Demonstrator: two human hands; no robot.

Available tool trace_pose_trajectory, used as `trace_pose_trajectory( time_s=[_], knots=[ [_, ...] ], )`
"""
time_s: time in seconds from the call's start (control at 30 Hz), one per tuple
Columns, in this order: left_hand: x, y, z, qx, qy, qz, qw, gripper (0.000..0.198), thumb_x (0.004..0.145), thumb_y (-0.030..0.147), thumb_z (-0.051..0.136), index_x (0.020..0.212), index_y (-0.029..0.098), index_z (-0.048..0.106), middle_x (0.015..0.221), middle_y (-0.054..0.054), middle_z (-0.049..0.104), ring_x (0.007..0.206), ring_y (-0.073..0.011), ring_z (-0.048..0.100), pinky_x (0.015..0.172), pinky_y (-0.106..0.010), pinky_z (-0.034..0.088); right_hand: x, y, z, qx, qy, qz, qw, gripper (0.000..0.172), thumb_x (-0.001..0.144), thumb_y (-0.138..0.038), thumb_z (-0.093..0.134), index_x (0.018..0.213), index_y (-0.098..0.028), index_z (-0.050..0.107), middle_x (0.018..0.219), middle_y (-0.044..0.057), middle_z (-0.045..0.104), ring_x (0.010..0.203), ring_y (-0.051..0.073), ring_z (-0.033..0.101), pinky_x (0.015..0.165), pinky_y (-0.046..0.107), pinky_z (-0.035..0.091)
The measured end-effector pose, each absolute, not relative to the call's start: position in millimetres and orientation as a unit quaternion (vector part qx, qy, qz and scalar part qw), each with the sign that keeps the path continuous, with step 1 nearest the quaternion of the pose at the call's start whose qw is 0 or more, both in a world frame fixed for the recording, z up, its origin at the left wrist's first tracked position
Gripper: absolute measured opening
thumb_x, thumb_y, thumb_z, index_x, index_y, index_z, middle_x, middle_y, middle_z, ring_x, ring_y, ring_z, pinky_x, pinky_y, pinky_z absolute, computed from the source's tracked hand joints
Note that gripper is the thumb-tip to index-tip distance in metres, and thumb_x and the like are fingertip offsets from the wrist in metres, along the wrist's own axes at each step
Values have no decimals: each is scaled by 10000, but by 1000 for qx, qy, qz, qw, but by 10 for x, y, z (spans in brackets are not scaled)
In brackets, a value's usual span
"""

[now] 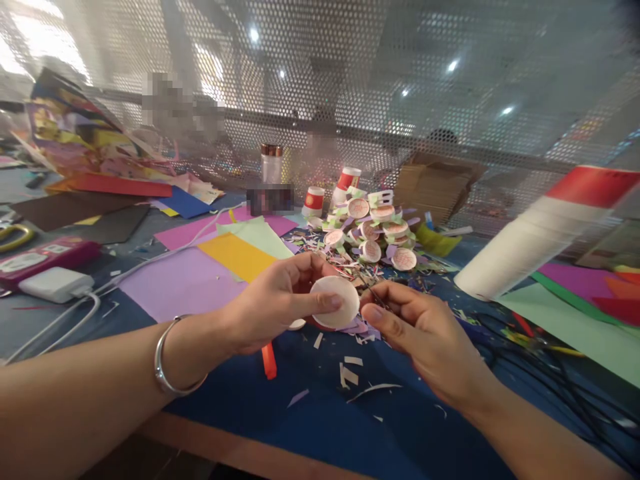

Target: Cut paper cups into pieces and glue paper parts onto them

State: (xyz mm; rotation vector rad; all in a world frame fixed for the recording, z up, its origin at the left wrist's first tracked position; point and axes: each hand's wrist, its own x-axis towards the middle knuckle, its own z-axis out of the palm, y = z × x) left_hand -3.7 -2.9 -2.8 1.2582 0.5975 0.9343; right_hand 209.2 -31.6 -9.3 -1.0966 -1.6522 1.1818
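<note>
My left hand (285, 300), with a silver bangle at the wrist, is closed on a round white paper cup bottom (334, 319), thumb flat across its face. Close to the disc's right edge is my right hand (415, 327), its thumb and fingers pinched round a thin dark tool (373, 293). The fingers hide most of that tool, so its kind does not show. Just beyond both hands lies a pile of cut cup bottoms (370, 251) with green and purple paper strips. Paper scraps (350, 373) and an orange-red piece (269, 361) lie on the blue table below.
A long stack of paper cups (530, 247) leans at right, beside black cables (555, 380). Coloured paper sheets (185, 283), a white charger (56, 285) and a white cable lie at left. A bottle (272, 167) and flattened cardboard (433, 190) stand by the perforated screen (320, 67).
</note>
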Motion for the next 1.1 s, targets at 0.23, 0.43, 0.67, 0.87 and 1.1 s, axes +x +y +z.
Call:
trace_pose_trajectory(
  time_s=[0.23, 0.43, 0.67, 0.87, 1.1],
  knots=[
    [-39, -21, -61, 551, 233, 394, 698, 235, 843, 157, 756, 1006, 147, 587, 851, 3, 673, 723, -91, 660, 611, -171, 575, 2041, -295, -99, -415, -635, 508, 408, 207, 906, -398, 717, 902, -196, 675, 738, -39, 540, 568, 52, 351, 460, 207, 235],
    [-97, -9, -15, 536, 239, 341, 734, 224, 930, 358, 658, 1032, 158, 646, 923, -56, 676, 806, -160, 688, 637, -256, 631, 2073, -305, -69, -420, -597, 539, 420, 210, 867, -379, 756, 876, -185, 673, 736, -39, 527, 517, 41, 294, 427, 212, 199],
    [-92, 24, -8, 467, 234, 284, 804, 174, 971, 328, 585, 975, 159, 628, 880, -55, 663, 766, -172, 695, 630, -301, 642, 2099, -331, -28, -410, -597, 560, 403, 161, 830, -303, 785, 833, -184, 677, 761, -27, 556, 573, 55, 412, 458, 189, 284],
    [-80, -10, 28, 438, 234, 231, 837, 78, 974, 240, 548, 978, 165, 565, 909, -87, 701, 832, -229, 741, 713, -355, 638, 2086, -329, -31, -406, -604, 562, 392, 128, 817, -252, 799, 819, -186, 689, 789, -20, 585, 697, 81, 522, 592, 178, 408],
    [-52, 5, 39, 393, 225, 309, 836, 74, 917, 176, 551, 960, 159, 610, 920, -58, 690, 815, -173, 693, 803, -394, 632, 2071, -329, -29, -406, -605, 545, 415, 158, 813, -288, 811, 879, -193, 703, 817, -16, 607, 691, 82, 525, 594, 186, 417]
  ],
)
